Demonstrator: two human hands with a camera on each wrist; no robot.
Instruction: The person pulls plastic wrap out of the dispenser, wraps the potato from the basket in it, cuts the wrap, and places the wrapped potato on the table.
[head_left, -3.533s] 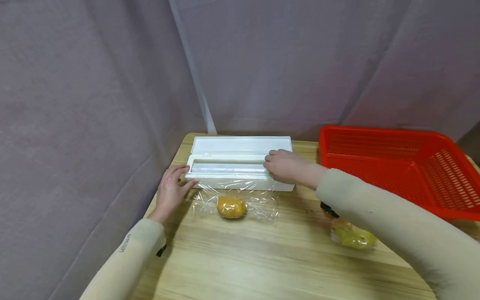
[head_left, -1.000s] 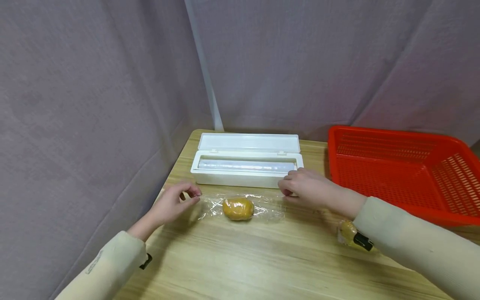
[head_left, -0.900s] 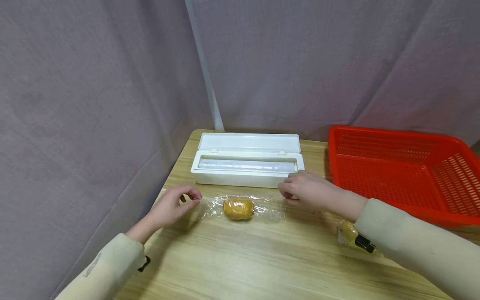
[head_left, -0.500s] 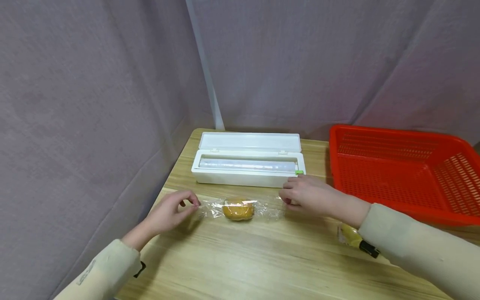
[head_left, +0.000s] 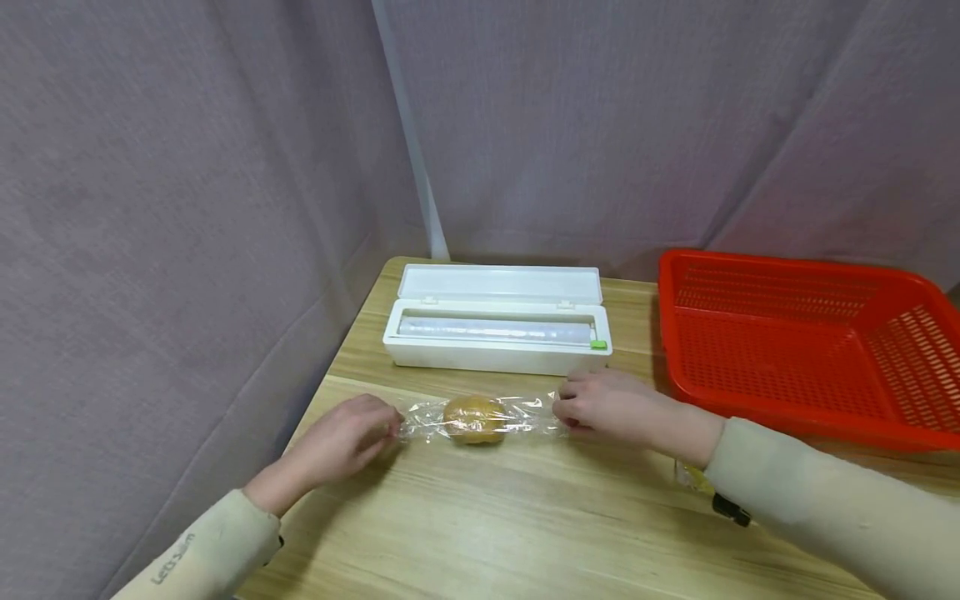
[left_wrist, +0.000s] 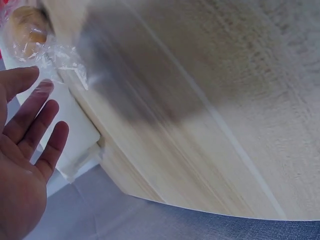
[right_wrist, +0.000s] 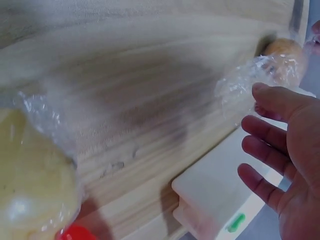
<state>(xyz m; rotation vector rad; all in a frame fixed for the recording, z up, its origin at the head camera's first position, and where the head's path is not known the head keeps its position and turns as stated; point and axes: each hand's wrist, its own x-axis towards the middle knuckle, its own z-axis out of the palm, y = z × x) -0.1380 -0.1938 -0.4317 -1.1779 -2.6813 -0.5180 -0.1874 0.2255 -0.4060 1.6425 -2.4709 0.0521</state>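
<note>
An oval yellow-orange fruit [head_left: 474, 419] lies on the wooden table under clear cling film [head_left: 427, 418], which spreads out to both sides of it. My left hand [head_left: 341, 437] pinches the film's left end between thumb and forefinger. At the opposite end my right hand [head_left: 615, 408] pinches the film the same way, its other fingers spread loosely in the right wrist view. Just behind them stands the white cling film box [head_left: 498, 358], lid raised, with the film roll [head_left: 495, 330] inside and a green slide cutter [head_left: 598, 344] at its right end.
A red plastic basket [head_left: 750, 400] stands at the right, behind my right forearm. Under that forearm is a yellow-green fruit [right_wrist: 35, 175] in film, mostly covered in the head view. Grey curtains [head_left: 600, 125] hang along the table's back and left edges.
Earlier, my left hand was at the box and my right at the cutter's edge. The film now lies apart from the box, drawn over the fruit, and both hands have come down towards me.
</note>
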